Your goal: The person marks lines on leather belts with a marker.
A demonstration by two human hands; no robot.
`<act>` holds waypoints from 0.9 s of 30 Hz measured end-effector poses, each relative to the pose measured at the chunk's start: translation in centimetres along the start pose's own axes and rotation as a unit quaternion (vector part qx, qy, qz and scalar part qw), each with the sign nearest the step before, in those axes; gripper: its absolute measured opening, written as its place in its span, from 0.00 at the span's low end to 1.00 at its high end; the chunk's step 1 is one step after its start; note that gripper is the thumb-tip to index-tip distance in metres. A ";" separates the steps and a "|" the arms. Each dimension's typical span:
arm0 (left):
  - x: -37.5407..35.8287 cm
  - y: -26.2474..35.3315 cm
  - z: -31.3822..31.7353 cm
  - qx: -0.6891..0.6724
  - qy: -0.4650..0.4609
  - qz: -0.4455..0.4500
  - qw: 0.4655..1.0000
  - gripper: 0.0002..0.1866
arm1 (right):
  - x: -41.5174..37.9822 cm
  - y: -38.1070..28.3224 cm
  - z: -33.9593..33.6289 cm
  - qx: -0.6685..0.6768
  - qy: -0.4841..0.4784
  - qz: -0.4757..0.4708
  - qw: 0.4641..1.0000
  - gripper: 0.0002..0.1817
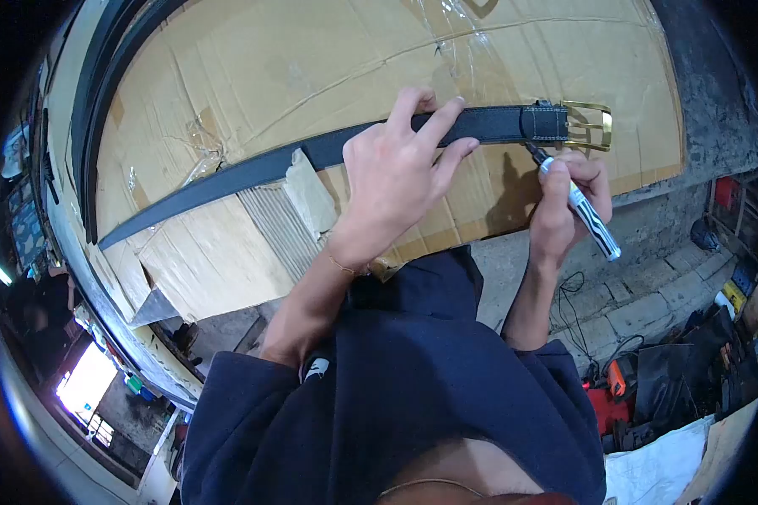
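Note:
A black leather belt [497, 124] with light stitching lies across the cardboard, its long strap curving away to the left. At its right end is a gold buckle [607, 128], next to a folded, stitched part of the strap. My left hand [396, 172] holds the belt down, with thumb and fingers at its two edges. My right hand [568, 198] grips a white marker [596, 223] with black stripes. The marker's dark tip is at the lower edge of the belt, just left of the buckle; whether it touches is too small to tell.
Worn cardboard [278, 67] with tape and torn flaps covers the work table. More black straps [88, 109] hang along the table's left edge. On the floor at right are a cable [568, 295], an orange tool [616, 379] and dark material [665, 379].

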State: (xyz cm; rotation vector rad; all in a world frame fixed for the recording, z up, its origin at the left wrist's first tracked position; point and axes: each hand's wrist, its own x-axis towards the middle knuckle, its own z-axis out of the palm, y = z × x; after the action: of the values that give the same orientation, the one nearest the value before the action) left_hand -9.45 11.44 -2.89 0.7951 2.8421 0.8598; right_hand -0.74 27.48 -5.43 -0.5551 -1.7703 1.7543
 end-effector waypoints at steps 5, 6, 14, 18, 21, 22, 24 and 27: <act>0.1 0.0 0.5 -0.021 0.028 -0.030 0.999 0.20 | -0.3 0.0 0.9 -0.107 0.008 -0.080 0.991 0.08; 0.1 0.0 0.4 -0.023 0.026 -0.031 0.999 0.20 | -0.2 0.1 0.9 -0.110 0.009 -0.078 0.991 0.08; 0.1 -0.2 0.6 -0.027 0.041 -0.018 0.999 0.20 | -0.2 0.0 1.2 -0.196 0.007 -0.116 0.974 0.07; 0.0 -0.4 0.7 -0.034 0.046 -0.017 0.998 0.20 | -0.3 0.2 1.2 -0.210 -0.004 -0.125 0.970 0.07; 0.1 -0.6 0.8 -0.036 0.058 -0.001 0.998 0.20 | -0.5 0.3 1.0 -0.212 0.007 -0.111 0.971 0.08; 0.1 -0.6 0.8 -0.035 0.058 -0.002 0.998 0.20 | -0.7 0.5 0.7 -0.182 0.012 -0.112 0.977 0.08; 0.1 -0.5 0.9 -0.036 0.059 -0.004 0.998 0.21 | -0.8 -0.1 0.8 -0.184 0.012 -0.094 0.978 0.09; 0.1 -0.4 0.8 -0.026 0.054 -0.009 0.998 0.21 | -0.8 0.1 1.0 -0.180 0.018 -0.097 0.979 0.09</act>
State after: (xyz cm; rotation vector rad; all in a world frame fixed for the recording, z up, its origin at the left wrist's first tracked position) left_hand -9.60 11.58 -3.80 0.7375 2.8993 1.0001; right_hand -0.81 26.24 -5.54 -0.5332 -2.0559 1.2931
